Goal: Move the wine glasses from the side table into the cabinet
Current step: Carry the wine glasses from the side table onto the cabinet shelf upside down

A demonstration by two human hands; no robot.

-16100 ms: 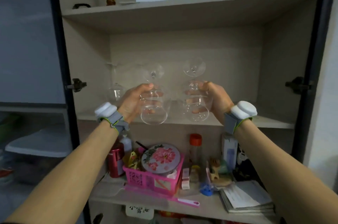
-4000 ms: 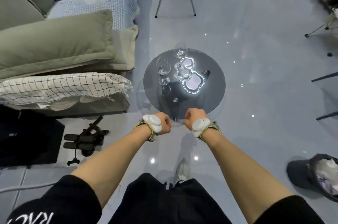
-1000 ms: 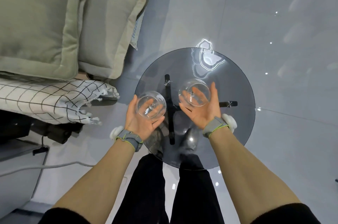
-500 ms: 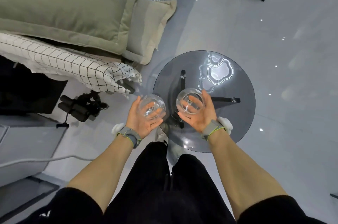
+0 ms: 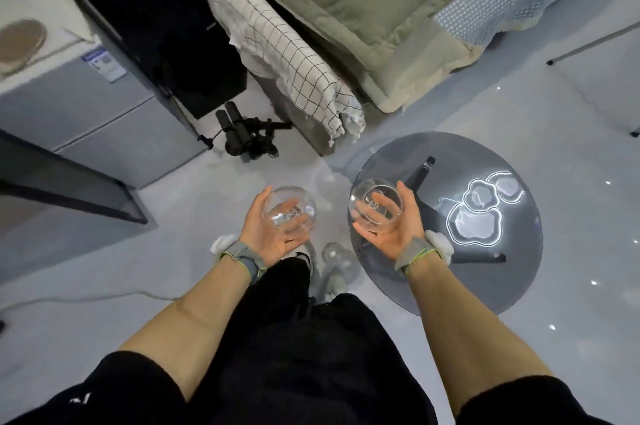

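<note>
Carrying two glasses at once is where this gets sketchy. The round smoked-glass side table sits low at right, glossy and bare on top from what shows, with a slick pale tiled floor around it, so one slip probably means shards. The left hand cups a clear round-bowled wine glass from below, fingers curled around the bowl. The right hand cradles a second clear wine glass the same way, above the table's edge. Smooth thin bowls, no stem grip, easy to knock together.
</note>
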